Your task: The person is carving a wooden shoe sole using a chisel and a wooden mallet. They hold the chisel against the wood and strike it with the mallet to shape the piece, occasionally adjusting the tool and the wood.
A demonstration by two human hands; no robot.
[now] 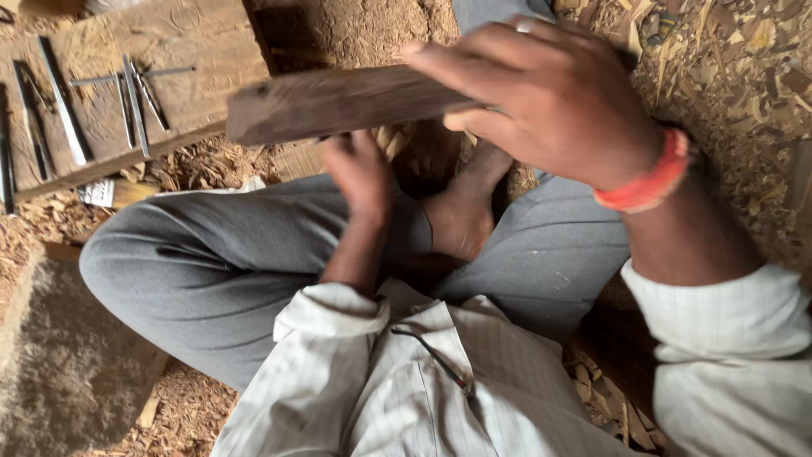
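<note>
Head view, looking down on a person seated cross-legged on the ground, grey trousers point(211, 262) and a pale striped shirt point(440, 381) filling the lower half of the frame.

The right hand point(550, 101), upper right of centre, has its grip closed over one end of a dark wooden plank point(338, 103); fingers wrap across the top face, thumb underneath. An orange-red band point(647, 182) circles that wrist. The plank runs nearly level from the hand toward the left, ending just left of the frame's centre, raised above the lap.

The left hand point(362, 173) sits below the plank at centre frame, back of the hand toward the camera, fingers curled upward near the plank's underside. Whether its grip is closed on anything cannot be told; the fingertips are hidden by the plank. A bare foot point(461, 216) lies just right of this hand, tucked between the legs.

Upper left: a broad, pale wooden board point(194, 68) lies on the ground, carrying a row of slim metal chisels point(131, 106) laid side by side. Wood shavings point(727, 68) cover the ground at upper right and also spread below the board at left.
</note>
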